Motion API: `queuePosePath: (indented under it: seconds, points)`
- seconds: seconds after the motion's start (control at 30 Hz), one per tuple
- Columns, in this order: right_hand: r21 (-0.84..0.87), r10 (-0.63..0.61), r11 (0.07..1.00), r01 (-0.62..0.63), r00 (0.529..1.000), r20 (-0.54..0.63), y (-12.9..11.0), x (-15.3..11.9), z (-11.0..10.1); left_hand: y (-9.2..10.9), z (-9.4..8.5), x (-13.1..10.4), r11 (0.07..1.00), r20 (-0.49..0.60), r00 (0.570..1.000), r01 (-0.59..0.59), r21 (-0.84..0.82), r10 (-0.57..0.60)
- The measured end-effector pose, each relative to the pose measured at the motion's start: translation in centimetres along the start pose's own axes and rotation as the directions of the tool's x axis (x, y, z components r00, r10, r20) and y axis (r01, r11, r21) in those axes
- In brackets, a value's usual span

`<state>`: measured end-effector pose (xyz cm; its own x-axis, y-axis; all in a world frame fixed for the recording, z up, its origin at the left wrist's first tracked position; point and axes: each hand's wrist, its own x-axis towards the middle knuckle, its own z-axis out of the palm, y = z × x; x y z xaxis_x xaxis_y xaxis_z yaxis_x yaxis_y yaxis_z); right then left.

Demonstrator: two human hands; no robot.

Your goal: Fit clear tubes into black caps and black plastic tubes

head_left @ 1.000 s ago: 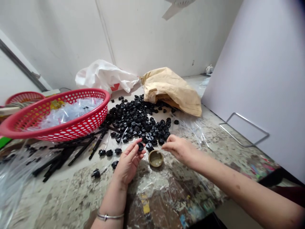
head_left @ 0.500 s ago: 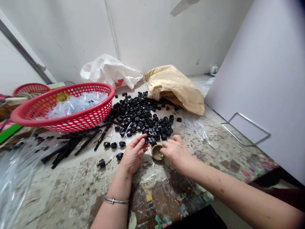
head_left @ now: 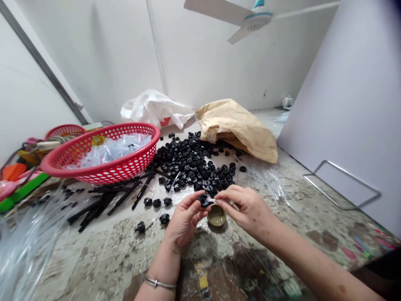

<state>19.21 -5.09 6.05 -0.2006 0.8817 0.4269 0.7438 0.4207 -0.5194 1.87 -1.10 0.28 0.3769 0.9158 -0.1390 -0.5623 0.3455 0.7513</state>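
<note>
Pinching small, round, black plastic cap [head_left: 203, 201] in left hand [head_left: 185, 216], thin clear rod-like piece [head_left: 211, 200] in right hand [head_left: 247, 205]; both angled inward, lower centre.

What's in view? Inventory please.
table: one, mottled, foreground
bowl: one, brown, centre
part pile: one, black, mid-table
front parts: five, black, front left
held part: one, black, centre
thin piece: count unclear, pale, centre
rods: several, black, left
baskets: two, red, left
plastic pieces: many, clear, in basket
strands: many, clear, far left
plastic bag: one, white, back
paper bag: one, tan, back
fan: one, white, top
panel: one, white, right
wire frame: one, silver, right
left hand: one, on held part
right hand: one, on thin piece
</note>
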Motion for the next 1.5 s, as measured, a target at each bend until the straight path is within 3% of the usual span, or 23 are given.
queuePosePath:
  seconds: [0.3, 0.63, 0.93, 1.3, 1.5]
  points:
    - [-0.347, -0.209, 0.918, 0.193, 0.978, -0.007, -0.6, 0.6, -0.1, -0.5, -0.4, 0.2, 0.998, 0.035, 0.999, 0.033, 0.061, -0.035]
    - [-0.484, -0.353, 0.816, 0.316, 0.936, 0.016, -1.6, 0.9, -0.2, -0.4, -0.3, 0.1, 0.997, 0.058, 0.997, 0.056, 0.047, -0.058]
    - [-0.461, -0.336, 0.832, 0.308, 0.942, 0.022, -1.7, 0.9, -0.7, -0.4, -0.1, 0.0, 0.998, 0.058, 0.996, 0.059, 0.038, -0.061]
    - [-0.326, -0.33, 0.888, 0.325, 0.943, 0.042, -1.5, 1.1, 0.3, -0.4, 0.2, -0.2, 0.996, 0.07, 0.995, 0.061, 0.068, -0.065]
    - [-0.25, -0.248, 0.932, 0.262, 0.965, 0.086, -1.0, 1.4, 1.0, -0.5, -0.2, -0.2, 0.993, 0.036, 0.998, 0.04, 0.109, -0.044]
